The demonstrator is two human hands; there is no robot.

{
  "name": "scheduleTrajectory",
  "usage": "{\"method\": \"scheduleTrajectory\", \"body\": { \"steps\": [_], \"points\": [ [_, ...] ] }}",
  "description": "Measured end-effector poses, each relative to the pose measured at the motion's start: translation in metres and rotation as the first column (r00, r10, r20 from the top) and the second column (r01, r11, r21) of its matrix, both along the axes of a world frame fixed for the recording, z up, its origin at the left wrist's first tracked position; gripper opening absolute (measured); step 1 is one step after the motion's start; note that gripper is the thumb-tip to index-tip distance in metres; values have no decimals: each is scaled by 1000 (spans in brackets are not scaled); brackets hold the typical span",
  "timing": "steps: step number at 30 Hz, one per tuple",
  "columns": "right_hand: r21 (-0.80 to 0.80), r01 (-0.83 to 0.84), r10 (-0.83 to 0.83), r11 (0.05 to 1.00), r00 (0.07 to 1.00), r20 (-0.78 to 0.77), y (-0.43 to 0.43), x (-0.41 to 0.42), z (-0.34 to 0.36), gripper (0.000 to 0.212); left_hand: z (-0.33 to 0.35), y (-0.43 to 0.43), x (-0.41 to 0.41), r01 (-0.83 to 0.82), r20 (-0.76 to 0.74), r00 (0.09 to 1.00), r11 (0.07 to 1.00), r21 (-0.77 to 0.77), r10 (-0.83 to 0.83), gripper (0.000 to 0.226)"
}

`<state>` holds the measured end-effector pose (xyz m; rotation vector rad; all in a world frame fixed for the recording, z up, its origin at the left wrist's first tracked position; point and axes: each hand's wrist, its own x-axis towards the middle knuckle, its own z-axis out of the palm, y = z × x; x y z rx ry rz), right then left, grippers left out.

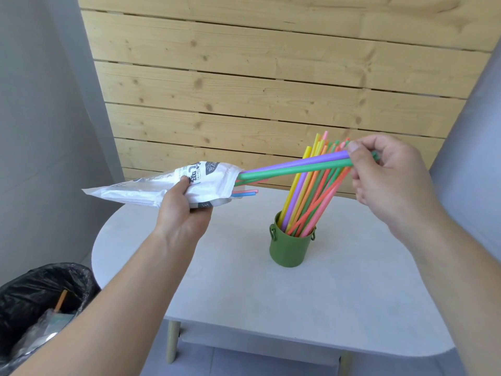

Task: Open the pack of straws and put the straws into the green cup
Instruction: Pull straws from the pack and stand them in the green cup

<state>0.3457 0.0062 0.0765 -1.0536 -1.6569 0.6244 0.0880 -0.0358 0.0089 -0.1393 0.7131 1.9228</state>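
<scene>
Head view: left hand [181,213] grips pack [173,187]; right hand [385,172] pinches two straws [295,165] above green cup [288,248].

Worktop [339,299]: pale grey, rounded corners, on light wooden legs.
On it: one green cup [291,246], upright, near the far middle, with small ring handles on its sides.
In cup: coloured straws [311,191], leaning right and fanned out.
</scene>
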Motion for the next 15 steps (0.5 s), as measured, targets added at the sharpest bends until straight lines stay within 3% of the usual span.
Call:
{"method": "scheduleTrajectory", "body": {
  "steps": [9, 15],
  "points": [
    [-24, 37, -37, 999, 999, -5, -8, 31, 7, 21, -4, 6, 6, 19, -3, 1000, 999, -41, -19, 24],
    [-9, 79, -79, 997, 997, 14, -10, 48, 15, 19, -5, 7, 7, 18, -16, 1000, 999, -45, -19, 18]
  ]
}}
